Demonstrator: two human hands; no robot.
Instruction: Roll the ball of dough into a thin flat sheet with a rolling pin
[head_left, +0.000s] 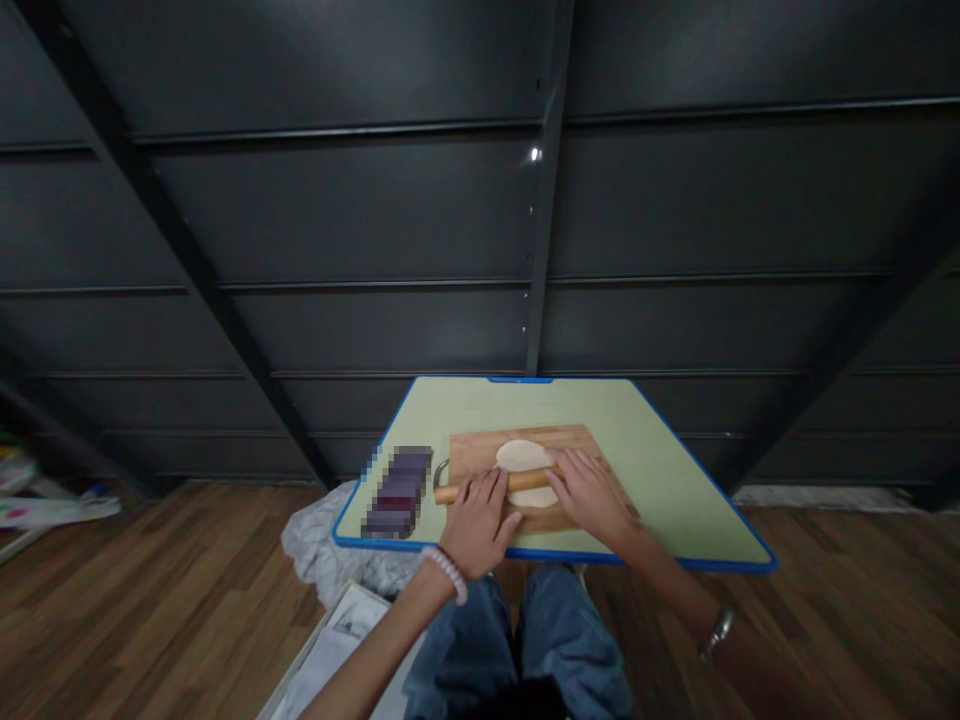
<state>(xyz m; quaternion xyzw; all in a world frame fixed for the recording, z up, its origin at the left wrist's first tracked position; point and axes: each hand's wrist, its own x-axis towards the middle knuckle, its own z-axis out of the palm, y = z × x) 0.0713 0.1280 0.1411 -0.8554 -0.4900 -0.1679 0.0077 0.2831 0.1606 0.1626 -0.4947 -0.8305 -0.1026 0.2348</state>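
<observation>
While rolling pin [529,480] crosses flattened dough [520,456], left hand [478,517] and right hand [590,492] rest, barely curled, atop pin

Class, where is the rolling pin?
In the head view's lower middle, the rolling pin lies across the dough on the wooden board, under the left hand and right hand, one end pointing left.

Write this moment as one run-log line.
left hand: on rolling pin | right hand: on rolling pin | dough: flat, under rolling pin | wooden board: under dough, on table
</observation>
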